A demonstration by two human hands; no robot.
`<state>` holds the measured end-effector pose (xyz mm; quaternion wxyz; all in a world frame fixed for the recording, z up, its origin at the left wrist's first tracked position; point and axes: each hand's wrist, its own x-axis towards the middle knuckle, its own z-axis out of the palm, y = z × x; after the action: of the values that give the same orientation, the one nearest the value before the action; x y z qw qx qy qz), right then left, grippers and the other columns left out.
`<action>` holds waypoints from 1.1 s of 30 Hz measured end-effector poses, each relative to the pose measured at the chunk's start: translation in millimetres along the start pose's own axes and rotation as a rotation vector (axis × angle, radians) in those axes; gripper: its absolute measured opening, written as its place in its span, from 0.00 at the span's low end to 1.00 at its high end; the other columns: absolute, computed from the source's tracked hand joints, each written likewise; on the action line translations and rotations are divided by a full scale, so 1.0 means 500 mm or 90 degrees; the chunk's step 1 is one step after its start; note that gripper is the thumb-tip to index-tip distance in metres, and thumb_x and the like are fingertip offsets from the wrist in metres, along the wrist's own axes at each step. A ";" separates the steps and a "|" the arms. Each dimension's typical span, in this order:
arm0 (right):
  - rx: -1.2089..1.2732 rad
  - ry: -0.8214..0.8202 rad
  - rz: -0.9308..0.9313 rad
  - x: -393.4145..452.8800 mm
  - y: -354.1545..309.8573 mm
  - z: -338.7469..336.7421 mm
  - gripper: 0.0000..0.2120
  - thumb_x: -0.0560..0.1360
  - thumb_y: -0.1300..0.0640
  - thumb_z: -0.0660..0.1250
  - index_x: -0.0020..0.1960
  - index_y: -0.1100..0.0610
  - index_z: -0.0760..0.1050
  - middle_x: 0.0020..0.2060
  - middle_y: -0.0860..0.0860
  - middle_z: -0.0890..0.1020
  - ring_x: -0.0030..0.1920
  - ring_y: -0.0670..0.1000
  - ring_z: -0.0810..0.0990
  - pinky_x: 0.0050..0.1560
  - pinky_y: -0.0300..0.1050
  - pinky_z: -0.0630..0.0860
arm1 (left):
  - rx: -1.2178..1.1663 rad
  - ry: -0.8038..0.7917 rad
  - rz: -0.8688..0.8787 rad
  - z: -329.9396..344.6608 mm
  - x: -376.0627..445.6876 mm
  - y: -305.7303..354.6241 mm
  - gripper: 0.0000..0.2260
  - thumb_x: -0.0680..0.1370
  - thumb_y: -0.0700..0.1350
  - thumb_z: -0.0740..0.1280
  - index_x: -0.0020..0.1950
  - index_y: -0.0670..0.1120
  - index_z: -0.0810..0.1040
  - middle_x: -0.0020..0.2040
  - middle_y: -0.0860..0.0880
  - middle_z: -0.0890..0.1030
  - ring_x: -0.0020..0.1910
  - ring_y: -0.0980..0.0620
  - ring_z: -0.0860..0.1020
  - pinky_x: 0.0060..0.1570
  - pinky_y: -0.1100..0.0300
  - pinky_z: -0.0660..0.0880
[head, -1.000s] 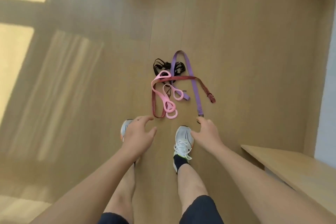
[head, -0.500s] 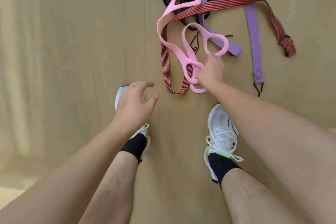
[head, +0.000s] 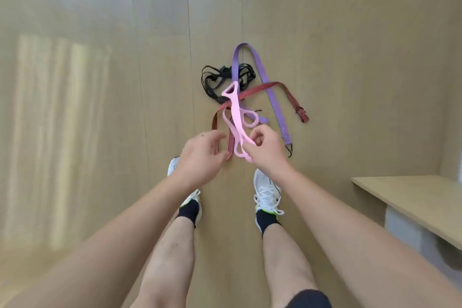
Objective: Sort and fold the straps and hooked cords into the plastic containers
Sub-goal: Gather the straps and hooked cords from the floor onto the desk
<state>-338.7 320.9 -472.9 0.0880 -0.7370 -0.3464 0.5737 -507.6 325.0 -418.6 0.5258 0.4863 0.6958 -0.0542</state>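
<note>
Presently, you are at the first pick of the sort: your right hand point(head: 266, 147) pinches the pale pink looped strap of smooth, rubbery-looking band point(head: 236, 114) and holds its near end raised, while the far loop hangs over the pile at twelve o'clock. Your left hand point(head: 200, 157) hovers just beside it at nine o'clock, fingers spread and relaxed, gripping nothing.

On the light wooden plank floor point(head: 100, 132) lie three more items: a flat purple webbing strap with a dark end hook point(head: 271, 95), a red woven strap with dark stripes and a buckled end point(head: 287, 90), and a tangle of thin black cords point(head: 220, 80) at the far side. The red strap crosses under the pink one, so the two may drag together.

No plastic containers are in view. The next move, as judged, calls for your left hand to take a free loop, draw the pink strap clear, and fold it flat.
</note>
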 end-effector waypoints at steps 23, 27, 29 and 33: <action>0.274 0.641 -0.297 -1.178 -0.304 -0.687 0.05 0.72 0.63 0.75 0.43 0.54 0.82 0.38 0.49 0.85 0.37 0.52 0.84 0.41 0.48 0.83 | 0.187 -0.224 0.702 -0.137 -0.854 0.810 0.05 0.74 0.54 0.73 0.47 0.56 0.86 0.43 0.57 0.87 0.46 0.54 0.85 0.54 0.47 0.81; 0.308 0.747 -0.317 -1.349 -0.155 -0.756 0.06 0.72 0.64 0.75 0.43 0.53 0.83 0.38 0.47 0.85 0.38 0.52 0.83 0.39 0.43 0.81 | 0.260 -0.275 0.752 0.012 -1.003 0.861 0.02 0.79 0.47 0.72 0.48 0.53 0.85 0.44 0.55 0.87 0.47 0.56 0.84 0.53 0.58 0.80; 0.333 0.795 -0.316 -1.421 -0.067 -0.780 0.07 0.72 0.65 0.74 0.43 0.53 0.83 0.38 0.46 0.84 0.35 0.49 0.83 0.36 0.40 0.79 | 0.300 -0.296 0.761 0.100 -1.072 0.875 0.05 0.80 0.49 0.70 0.45 0.55 0.83 0.42 0.55 0.87 0.47 0.55 0.84 0.49 0.60 0.79; 0.364 0.885 -0.298 -1.539 0.098 -0.806 0.08 0.72 0.65 0.75 0.42 0.52 0.83 0.35 0.48 0.84 0.35 0.49 0.81 0.38 0.43 0.78 | 0.301 -0.333 0.779 0.273 -1.194 0.886 0.10 0.81 0.49 0.68 0.41 0.52 0.83 0.37 0.54 0.87 0.40 0.55 0.85 0.46 0.57 0.81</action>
<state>-31.5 -78.2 236.6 0.5893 -0.7835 -0.1968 0.0146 -105.1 105.5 182.6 0.4920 0.8624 0.1183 -0.0137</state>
